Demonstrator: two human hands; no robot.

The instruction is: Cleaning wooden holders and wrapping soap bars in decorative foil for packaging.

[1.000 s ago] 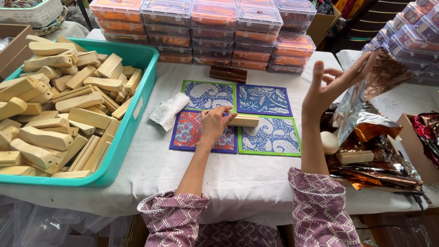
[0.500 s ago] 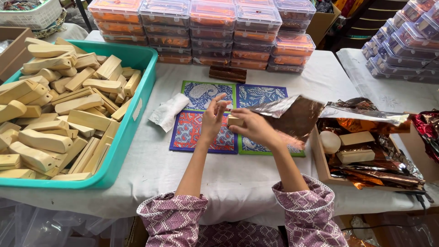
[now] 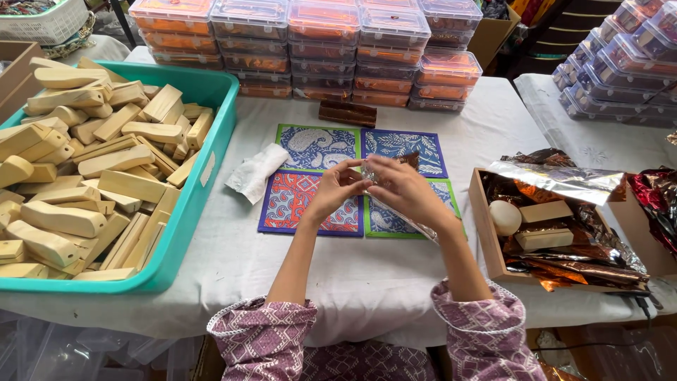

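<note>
Foil sheet [image 3: 395, 204], silvery & crinkled, sits between both hands, held up just over the four patterned mats [image 3: 317, 148] at mid-table; its lower edge trails down toward the green-bordered mat. Left hand [image 3: 337, 189] pinches the sheet's near-left edge w/ fingertips, grip narrow. Right hand [image 3: 403, 189] is curled over the top of the sheet, fingers closed on it; whether anything is wrapped inside, can't tell, the hands hide it.

Taking the mats as the landmark: just left of them lies a crumpled white tissue [image 3: 255, 171], touching the cloth, clear of the mats. Further left, a teal tub [image 3: 204, 176] heaped w/ pale wooden blocks [image 3: 84, 176], piled every which way. Right behind the mats, a small dark brown bar [image 3: 348, 113] lies flat, & behind that, rows of clear lidded boxes [image 3: 324, 42] w/ orange contents, stacked several high. Right of the mats, a shallow cardboard tray [image 3: 485, 219] holds two wooden blocks, a pale round egg-shaped piece [image 3: 505, 217] & loose brown/copper foil; one silver foil piece [image 3: 564, 180] drapes over the tray's back edge. Further right, more stacked clear boxes [image 3: 613, 63] on a second white-covered table. Both sleeves are purple-patterned, below the mats at the table's near edge.
</note>
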